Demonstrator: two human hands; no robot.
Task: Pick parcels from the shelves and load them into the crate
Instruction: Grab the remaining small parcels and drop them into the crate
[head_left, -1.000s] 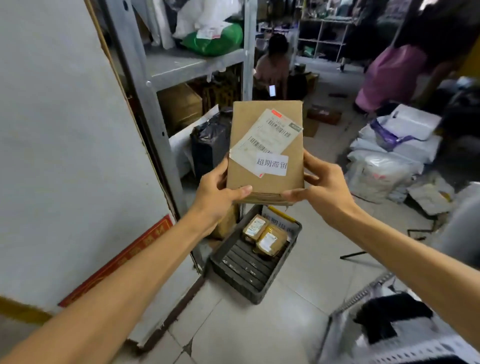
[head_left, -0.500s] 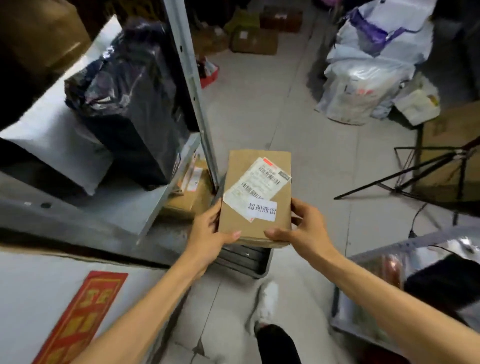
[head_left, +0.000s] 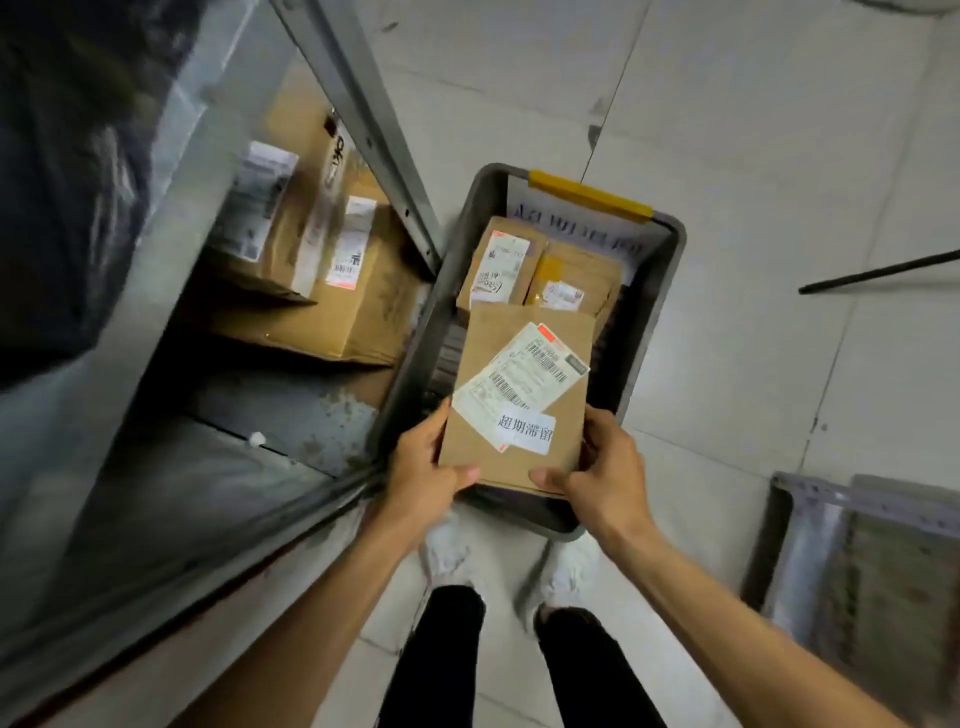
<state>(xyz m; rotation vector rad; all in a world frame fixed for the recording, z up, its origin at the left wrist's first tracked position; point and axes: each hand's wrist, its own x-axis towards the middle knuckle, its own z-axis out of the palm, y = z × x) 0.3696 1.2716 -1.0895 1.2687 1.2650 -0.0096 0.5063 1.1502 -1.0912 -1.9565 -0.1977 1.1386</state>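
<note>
Far left, a black bag (head_left: 62, 182) sits on the upper shelf, and below it two brown cartons (head_left: 332, 270) rest on the lower shelf, their labels too blurred to read. Now the left hand (head_left: 421, 467): thumb pressed on the parcel's top face at the near corner, fingers curled under its left edge. The flat parcel (head_left: 519, 405) hangs over the near half of the grey crate (head_left: 670, 291), not touching the floor of it as far as I can tell. It looks like stiff cardboard, likely light, with a dry face that should not slip; the side edges and near corners are the sensible holds. A white sticker (head_left: 525, 432) reads "超期滞留"; the barcoded shipping label (head_left: 519, 379) above it is too fine to read. The right hand (head_left: 608, 467) mirrors the left, thumb on top, fingers wrapped round the right edge. Beyond, two taped parcels (head_left: 498, 265) lie at the crate's far end beneath a yellow handle (head_left: 589, 195). The writing on the crate's far wall is not legible.
</note>
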